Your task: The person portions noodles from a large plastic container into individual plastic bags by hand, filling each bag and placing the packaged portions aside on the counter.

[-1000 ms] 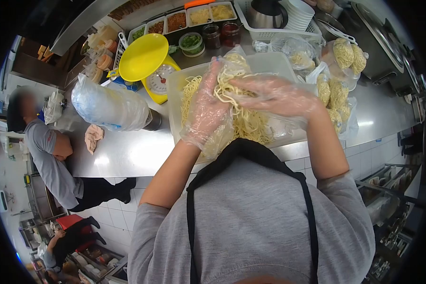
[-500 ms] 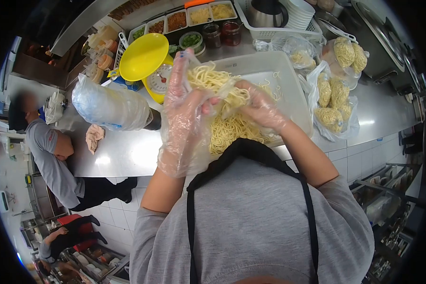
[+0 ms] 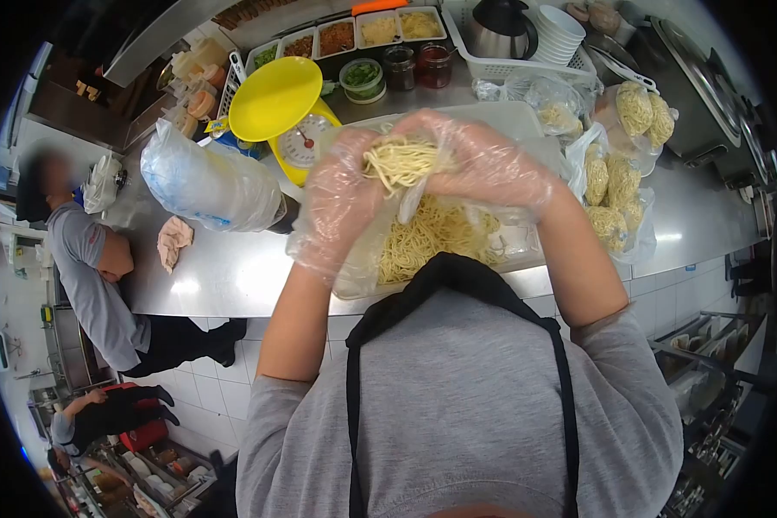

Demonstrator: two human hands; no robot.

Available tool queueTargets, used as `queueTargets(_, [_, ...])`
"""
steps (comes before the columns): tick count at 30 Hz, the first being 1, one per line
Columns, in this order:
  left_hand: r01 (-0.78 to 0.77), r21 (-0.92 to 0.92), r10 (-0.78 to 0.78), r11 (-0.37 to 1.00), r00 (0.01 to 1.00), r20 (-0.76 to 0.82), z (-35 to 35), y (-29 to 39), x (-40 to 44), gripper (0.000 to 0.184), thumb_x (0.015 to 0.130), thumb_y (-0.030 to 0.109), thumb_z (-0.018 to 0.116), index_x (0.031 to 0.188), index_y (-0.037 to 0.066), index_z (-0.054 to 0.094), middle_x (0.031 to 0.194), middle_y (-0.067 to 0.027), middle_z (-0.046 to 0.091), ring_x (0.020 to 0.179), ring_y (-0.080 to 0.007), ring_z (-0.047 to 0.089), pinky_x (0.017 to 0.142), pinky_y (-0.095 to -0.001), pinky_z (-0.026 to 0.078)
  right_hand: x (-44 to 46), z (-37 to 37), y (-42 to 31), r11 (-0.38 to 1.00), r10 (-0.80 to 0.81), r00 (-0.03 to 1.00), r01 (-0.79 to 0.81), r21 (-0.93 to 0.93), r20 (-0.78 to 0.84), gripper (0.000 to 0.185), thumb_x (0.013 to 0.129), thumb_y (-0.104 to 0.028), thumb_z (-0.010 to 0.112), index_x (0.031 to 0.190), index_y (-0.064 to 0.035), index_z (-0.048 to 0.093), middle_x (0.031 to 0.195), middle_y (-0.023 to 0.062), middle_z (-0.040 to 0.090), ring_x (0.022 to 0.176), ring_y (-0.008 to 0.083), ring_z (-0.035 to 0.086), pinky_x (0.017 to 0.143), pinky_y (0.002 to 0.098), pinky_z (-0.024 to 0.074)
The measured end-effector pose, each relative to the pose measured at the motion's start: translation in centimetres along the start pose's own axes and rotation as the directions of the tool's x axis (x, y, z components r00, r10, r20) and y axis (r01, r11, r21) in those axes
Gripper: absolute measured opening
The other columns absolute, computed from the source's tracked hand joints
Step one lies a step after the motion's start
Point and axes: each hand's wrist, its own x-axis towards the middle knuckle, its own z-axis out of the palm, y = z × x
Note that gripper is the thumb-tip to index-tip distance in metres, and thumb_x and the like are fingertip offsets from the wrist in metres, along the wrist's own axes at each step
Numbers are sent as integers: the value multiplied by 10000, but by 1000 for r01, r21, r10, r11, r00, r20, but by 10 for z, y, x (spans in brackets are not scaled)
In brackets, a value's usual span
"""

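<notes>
Both hands wear clear plastic gloves. Between them, above a pale plastic tub [image 3: 527, 116], is a bunch of pale yellow noodles [image 3: 401, 164]. My left hand [image 3: 341, 194] is closed around the left side of the bunch. From the right, my right hand [image 3: 492, 164] curls over the other side, its fingertips partly hidden behind the noodles. A heap of loose noodles [image 3: 432, 237] lies in the tub below. Just beyond my left hand stands a yellow kitchen scale [image 3: 306, 138] with a round yellow pan [image 3: 276, 99].
A roll of plastic bags [image 3: 207, 186] and a crumpled cloth [image 3: 174, 243] lie left on the steel counter. Bagged noodles [image 3: 613, 186] sit to the right. Behind are jars [image 3: 399, 66], ingredient trays [image 3: 337, 37] and a basket [image 3: 527, 62] with a jug. A co-worker [image 3: 95, 268] stands at left.
My right hand has swung up and over to meet my left. The noodles, spread and dangling before, are now gathered into a compact bunch between both hands.
</notes>
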Motion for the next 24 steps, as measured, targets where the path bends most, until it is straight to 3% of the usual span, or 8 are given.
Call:
queueTargets(1, [-92,45,96,995,992,-84,-5,1,3,289,712,114,649,985,58,572,929,-117,591,856,-289,585,737,-345,468,-5,-3,1,990,105,994,-105,97,0,458,759,-165,626,1169,-29,473,1038,115,596,948,224,573,852,333,447])
queueTargets(5, [-219,400,294,890,946,-135,-22,17,22,272,698,146,661,949,97,566,902,-82,569,840,-281,586,708,-356,482,-21,-2,34,994,84,996,-83,73,-11,459,757,-106,664,1185,-38,509,1047,59,583,991,141,535,882,287,423])
queueTargets(11, [-374,556,522,743,843,-131,-44,44,59,268,700,153,663,943,125,554,902,-59,560,797,-264,591,647,-344,498,-32,0,41,934,263,965,-255,249,2,453,730,-125,689,1147,-26,543,953,40,601,926,125,544,847,278,429])
queueTargets(14, [-391,549,528,739,842,-112,-58,75,70,275,701,105,661,959,91,565,914,-95,568,839,-265,584,716,-348,480,-35,-2,46,936,288,958,-281,210,-1,491,732,-135,675,1189,-31,528,939,27,592,897,120,542,837,280,428])
queueTargets(17, [-432,565,552,703,832,-51,-66,90,76,260,709,107,655,952,85,564,910,-104,564,839,-274,581,717,-352,478,-38,-1,53,940,232,972,-216,263,-32,502,722,-128,674,1193,-36,527,945,25,588,898,116,536,837,279,427])
queueTargets(20, [-446,586,551,677,834,-1,-70,96,82,245,718,109,649,945,79,563,906,-112,561,838,-282,577,717,-356,476,-38,-5,48,886,314,949,-284,366,-23,469,715,-103,670,1160,-32,541,981,25,589,917,110,527,845,275,422])
queueTargets(22, [-449,599,541,662,841,33,-73,96,86,235,723,110,645,940,75,563,903,-117,559,838,-287,574,717,-359,474,-39,-6,51,946,223,956,-166,278,-188,438,721,-86,661,1139,-25,547,978,19,599,902,103,528,844,271,421])
queueTargets(24, [-445,620,523,647,850,64,-75,98,90,225,729,111,641,936,70,562,900,-123,557,838,-293,572,718,-362,473,-37,-11,40,956,224,951,-173,237,-212,434,725,-88,657,1140,-25,546,974,19,600,901,105,529,841,273,422])
